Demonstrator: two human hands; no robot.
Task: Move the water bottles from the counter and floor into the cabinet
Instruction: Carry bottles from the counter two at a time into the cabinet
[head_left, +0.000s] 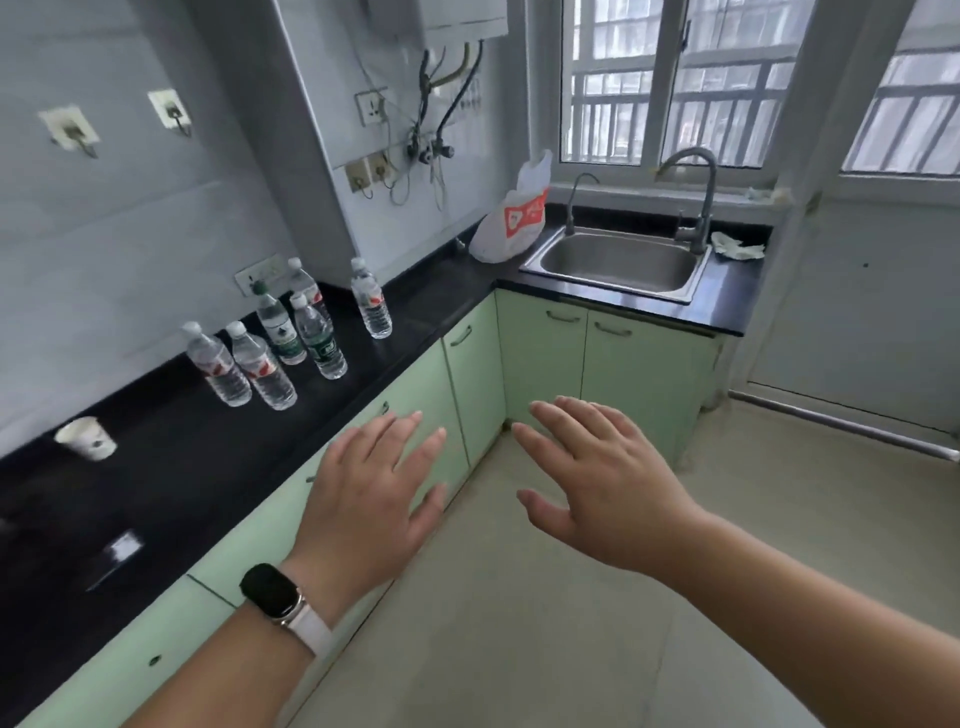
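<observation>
Several clear plastic water bottles stand on the black counter at the left. Two with red labels are nearest. Behind them stand two green-labelled bottles and a red-labelled one by the wall. Another red-labelled bottle stands apart to the right. Pale green cabinet doors under the counter are all closed. My left hand and my right hand hover flat in front of the cabinets, fingers spread, holding nothing. No bottle shows on the floor.
A paper cup sits on the counter at the left. A white and orange plastic bag lies in the corner beside the steel sink with two taps. A crumpled cloth lies right of the sink. Beige floor stretches below.
</observation>
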